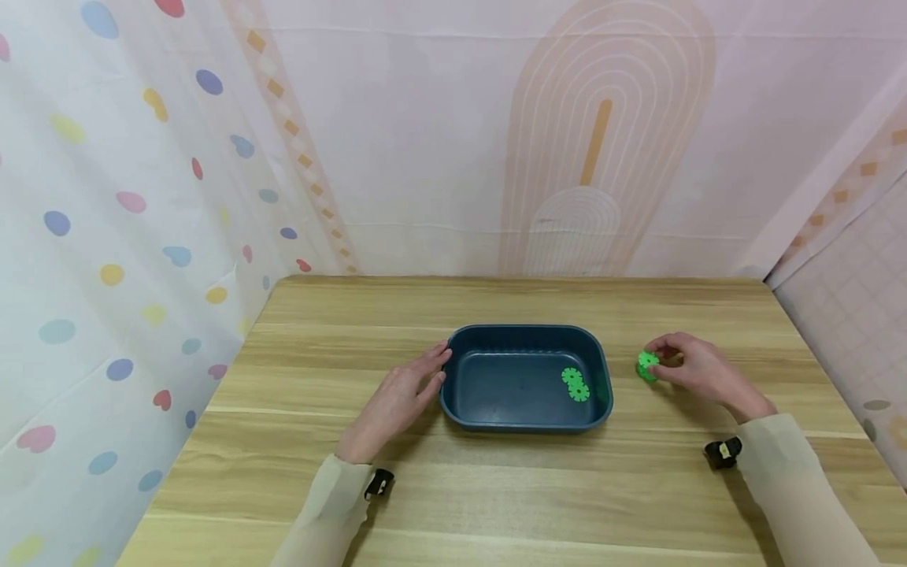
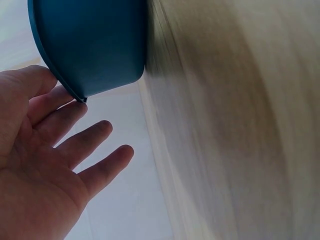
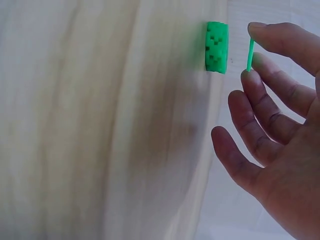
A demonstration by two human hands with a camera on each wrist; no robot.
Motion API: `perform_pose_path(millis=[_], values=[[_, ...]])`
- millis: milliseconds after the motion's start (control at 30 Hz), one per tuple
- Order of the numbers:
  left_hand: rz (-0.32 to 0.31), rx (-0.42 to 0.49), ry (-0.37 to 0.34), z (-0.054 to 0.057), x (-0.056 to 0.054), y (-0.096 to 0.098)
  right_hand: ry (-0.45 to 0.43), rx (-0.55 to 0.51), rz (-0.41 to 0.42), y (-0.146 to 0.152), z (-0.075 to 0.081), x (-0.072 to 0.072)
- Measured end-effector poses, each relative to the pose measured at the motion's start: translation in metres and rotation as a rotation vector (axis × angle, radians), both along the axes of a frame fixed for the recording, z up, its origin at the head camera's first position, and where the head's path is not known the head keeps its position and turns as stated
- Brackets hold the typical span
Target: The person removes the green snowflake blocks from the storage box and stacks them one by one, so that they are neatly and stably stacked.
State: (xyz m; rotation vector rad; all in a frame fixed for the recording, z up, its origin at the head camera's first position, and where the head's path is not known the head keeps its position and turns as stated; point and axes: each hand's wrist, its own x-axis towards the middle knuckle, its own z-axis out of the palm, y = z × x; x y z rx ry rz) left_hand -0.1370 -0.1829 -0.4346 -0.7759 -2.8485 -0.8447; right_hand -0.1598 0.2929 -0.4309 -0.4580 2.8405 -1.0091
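A dark blue rectangular tub (image 1: 524, 429) with rounded corners stands on the table. At its left end my left hand (image 1: 397, 398) touches the rim, fingers relaxed and mostly straight. Two flat green notched discs (image 1: 579, 391) lie on the tub's floor near the right end, edge to edge or slightly overlapping. To the right of the tub, my right hand (image 1: 697, 368) pinches one thin green notched disc (image 3: 250, 55) by its edges between thumb and fingertips. Just below that disc, a short stack of similar green discs (image 3: 216, 47) sits on the table, a small gap between them.
The wood-grain table (image 1: 524, 504) reaches back to a pale patterned curtain (image 1: 425, 157). A dotted curtain (image 1: 142, 276) hangs along the left side. Small black devices (image 1: 723, 453) are worn at both wrists.
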Motion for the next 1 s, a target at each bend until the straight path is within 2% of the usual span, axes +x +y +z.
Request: perform_pose_path(millis=[200,567,1000], values=[[-0.001,-0.005,-0.006,0.0003,-0.0001,0.0004,-0.030,0.012,-0.003,0.0024,-0.0028,0.0002],[-0.002,0.001,0.004,-0.0007,-0.0008,-0.0001,-0.032,0.025,-0.001,0.0020,-0.0043,0.0000],[-0.001,-0.005,-0.002,0.0002,0.0001,-0.0003,-0.077,0.007,0.005,0.0001,-0.0045,-0.0004]])
